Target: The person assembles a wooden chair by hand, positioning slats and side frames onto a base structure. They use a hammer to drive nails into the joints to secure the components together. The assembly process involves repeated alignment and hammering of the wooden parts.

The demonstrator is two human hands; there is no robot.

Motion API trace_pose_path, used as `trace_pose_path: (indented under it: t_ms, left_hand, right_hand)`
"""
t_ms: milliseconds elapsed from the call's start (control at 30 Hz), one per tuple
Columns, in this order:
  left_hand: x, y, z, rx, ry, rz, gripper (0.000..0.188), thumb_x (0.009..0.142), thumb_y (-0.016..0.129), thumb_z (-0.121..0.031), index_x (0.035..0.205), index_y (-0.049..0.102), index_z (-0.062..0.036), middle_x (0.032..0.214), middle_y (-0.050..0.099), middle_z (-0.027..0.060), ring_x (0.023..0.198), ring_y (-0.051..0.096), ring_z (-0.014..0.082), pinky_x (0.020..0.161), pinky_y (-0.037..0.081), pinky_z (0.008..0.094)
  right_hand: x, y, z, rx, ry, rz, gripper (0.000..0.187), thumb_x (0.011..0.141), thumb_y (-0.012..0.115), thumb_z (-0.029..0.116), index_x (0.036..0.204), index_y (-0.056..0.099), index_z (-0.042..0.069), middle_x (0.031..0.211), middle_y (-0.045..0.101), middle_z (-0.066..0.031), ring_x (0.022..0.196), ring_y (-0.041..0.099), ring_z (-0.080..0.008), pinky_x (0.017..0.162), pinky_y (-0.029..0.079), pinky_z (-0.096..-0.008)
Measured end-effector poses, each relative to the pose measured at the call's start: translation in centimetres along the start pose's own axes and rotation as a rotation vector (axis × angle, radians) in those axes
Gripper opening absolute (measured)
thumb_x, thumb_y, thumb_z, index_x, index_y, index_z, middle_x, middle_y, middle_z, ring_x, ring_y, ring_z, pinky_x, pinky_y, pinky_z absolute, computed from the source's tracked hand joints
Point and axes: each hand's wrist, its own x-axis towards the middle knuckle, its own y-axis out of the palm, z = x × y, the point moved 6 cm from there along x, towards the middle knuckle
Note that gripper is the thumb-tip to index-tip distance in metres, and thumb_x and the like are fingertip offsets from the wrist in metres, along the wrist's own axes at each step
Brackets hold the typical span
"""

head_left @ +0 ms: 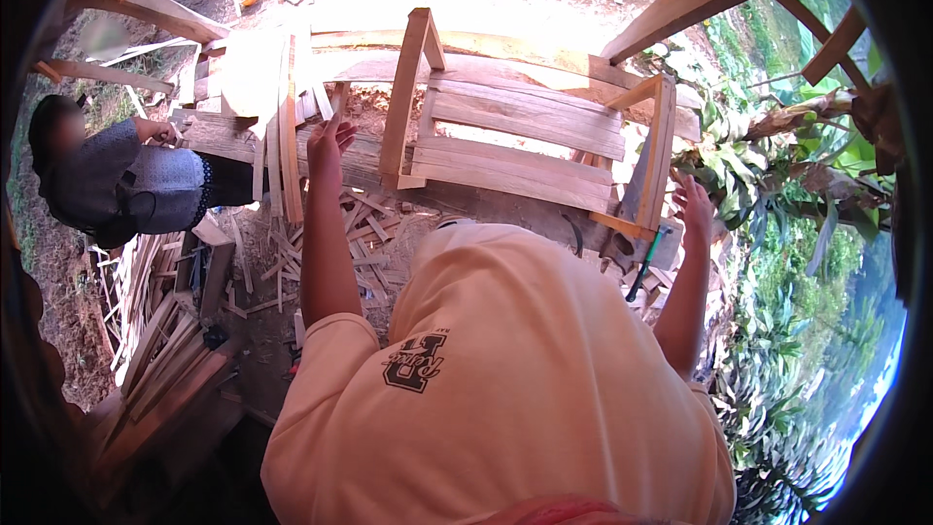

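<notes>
A person in a pale yellow T-shirt stands over a half-built wooden bench frame in an outdoor workshop, seen from a head-worn camera looking down. The frame lies on its side across rough timber beams that serve as the surface, its slatted panel of boards facing up between two upright end pieces. The left hand is raised just beside the frame's left end piece, fingers spread and its grip open, holding nothing. The right hand hangs near the frame's right end piece, its grip also open and empty, the fingers loosely extended and apart from the wood. A green-handled tool rests on the ground below the right end of the frame, near the right forearm. Offcuts and wood scraps litter the earth between the person and the beams. To the left, a second person in a grey patterned top crouches beside a stack of planks. Loose boards lean across the beams near the left hand. Green foliage fills the right edge.
</notes>
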Motion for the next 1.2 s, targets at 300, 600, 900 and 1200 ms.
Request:
trace_pose_path:
  t_ms: [300, 600, 900, 1200]
  left_hand:
    - [-0.3, 15.5, -3.4, 0.161, -0.108, 0.555, 0.051, 0.100, 0.062, -0.043, 0.126, 0.059, 0.0000, 0.115, 0.070, 0.0120, 0.105, 0.070, 0.0220, 0.085, 0.055, 0.0361]
    - [0.1, 15.8, -2.5, 0.080, -0.196, 0.674, 0.038, 0.102, 0.061, -0.036, 0.114, 0.061, 0.0001, 0.084, 0.069, 0.0090, 0.067, 0.067, 0.0170, 0.062, 0.055, 0.0302]
    - [-1.4, 16.3, -3.9, 0.220, -0.138, 0.500, 0.033, 0.104, 0.058, -0.035, 0.102, 0.065, -0.0023, 0.067, 0.055, -0.0003, 0.053, 0.053, 0.0093, 0.051, 0.045, 0.0264]
    - [-1.5, 16.5, -3.8, 0.300, -0.104, 0.443, 0.039, 0.104, 0.059, -0.038, 0.101, 0.065, 0.0002, 0.068, 0.057, 0.0019, 0.053, 0.055, 0.0103, 0.050, 0.047, 0.0275]
  right_hand:
    - [0.1, 6.1, 3.6, -0.303, -0.276, -0.155, 0.056, 0.101, 0.056, 0.055, 0.112, 0.062, 0.000, 0.086, 0.066, -0.0085, 0.077, 0.065, -0.0170, 0.072, 0.051, -0.0316]
    - [-3.7, 9.0, 8.1, -0.107, -0.322, 0.001, 0.034, 0.097, 0.068, 0.032, 0.112, 0.059, 0.003, 0.082, 0.064, -0.0074, 0.062, 0.063, -0.0140, 0.056, 0.053, -0.0288]
    - [-3.6, 8.6, 7.6, -0.388, -0.387, -0.242, 0.038, 0.097, 0.066, 0.035, 0.110, 0.058, 0.001, 0.078, 0.065, -0.0113, 0.056, 0.063, -0.0199, 0.048, 0.050, -0.0341]
    - [-1.1, 7.8, 5.8, -0.489, -0.462, -0.346, 0.040, 0.097, 0.066, 0.037, 0.109, 0.056, 0.001, 0.070, 0.063, -0.0109, 0.048, 0.059, -0.0194, 0.047, 0.049, -0.0348]
